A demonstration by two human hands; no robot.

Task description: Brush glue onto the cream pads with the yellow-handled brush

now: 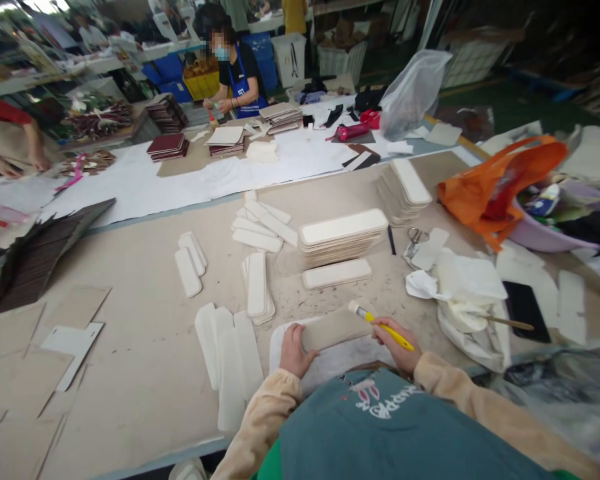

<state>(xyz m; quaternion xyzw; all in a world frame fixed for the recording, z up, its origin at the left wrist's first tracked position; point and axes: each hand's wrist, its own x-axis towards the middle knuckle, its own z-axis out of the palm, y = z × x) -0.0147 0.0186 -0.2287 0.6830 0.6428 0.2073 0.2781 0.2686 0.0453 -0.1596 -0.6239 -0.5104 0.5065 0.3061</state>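
Observation:
My right hand [399, 347] grips a brush with a yellow handle [397, 333]; its pale bristles are over the right end of a beige strip [333, 329]. My left hand [296, 352] rests on the left end of that strip, thumb and fingers apart. Under the strip lies a white sheet [285, 333]. Just beyond it are a single white-topped strip [337, 273] and a tall stack of rounded strips [343, 230]. Left of my hands, long white pieces [237, 367] overlap one another.
Scissors [417, 237], a white bag with a stick [473, 300], a black tablet-like object [526, 310] and an orange bag [495, 187] lie to the right. Flat beige panels [20, 380] cover the left side. A masked person [240, 80] works across the table.

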